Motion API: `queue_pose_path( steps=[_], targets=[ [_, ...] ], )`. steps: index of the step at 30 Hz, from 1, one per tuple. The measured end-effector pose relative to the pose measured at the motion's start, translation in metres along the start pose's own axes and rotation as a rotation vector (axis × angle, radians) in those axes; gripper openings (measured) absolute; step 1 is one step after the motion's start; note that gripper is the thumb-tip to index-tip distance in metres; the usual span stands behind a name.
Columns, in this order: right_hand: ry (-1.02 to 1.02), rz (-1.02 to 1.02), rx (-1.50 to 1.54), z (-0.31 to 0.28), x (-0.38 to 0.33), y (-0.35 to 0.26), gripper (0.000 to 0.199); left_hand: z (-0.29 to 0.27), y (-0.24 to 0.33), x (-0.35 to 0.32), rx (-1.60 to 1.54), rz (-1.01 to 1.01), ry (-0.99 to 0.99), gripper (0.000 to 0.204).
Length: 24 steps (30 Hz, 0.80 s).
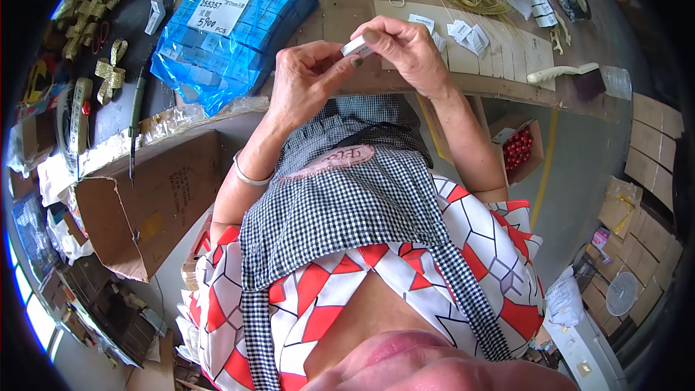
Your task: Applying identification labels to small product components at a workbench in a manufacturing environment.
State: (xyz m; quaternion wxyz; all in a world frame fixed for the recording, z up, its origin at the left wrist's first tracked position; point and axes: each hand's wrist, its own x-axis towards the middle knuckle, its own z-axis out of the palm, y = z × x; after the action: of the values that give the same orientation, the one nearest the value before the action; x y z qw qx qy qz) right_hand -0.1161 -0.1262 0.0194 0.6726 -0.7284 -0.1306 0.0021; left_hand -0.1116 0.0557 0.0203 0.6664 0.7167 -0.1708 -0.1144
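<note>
your left hand (308,80) and right hand (405,47) both pinch a small white folded tag (355,47) between fingertips, above the table edge (507,90), near the blue plastic-wrapped bundle (232,29).

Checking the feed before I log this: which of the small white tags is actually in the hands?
The small white tag pinched between left hand and right hand. The other white tags lie loose on the cardboard sheet behind.

Black-and-white checked apron (347,203) with a pink patch (334,160) on it, worn over a white top (478,246) with red geometric shapes. Thin silver bangle (248,176) on the left wrist, bare forearms.
</note>
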Motion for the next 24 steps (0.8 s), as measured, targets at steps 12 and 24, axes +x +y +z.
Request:
queue_pose_path(
  steps=[12, 24],
  targets=[
    [0.035, -0.041, -0.134, 0.017, 0.007, -0.009, 0.033, -0.005, 0.012, 0.002, -0.158, -0.167, -0.093, 0.017],
    [0.132, -0.104, -0.154, 0.024, -0.014, -0.01, 0.02, 0.005, 0.006, 0.0, -0.304, -0.24, -0.189, 0.021]
  ],
)
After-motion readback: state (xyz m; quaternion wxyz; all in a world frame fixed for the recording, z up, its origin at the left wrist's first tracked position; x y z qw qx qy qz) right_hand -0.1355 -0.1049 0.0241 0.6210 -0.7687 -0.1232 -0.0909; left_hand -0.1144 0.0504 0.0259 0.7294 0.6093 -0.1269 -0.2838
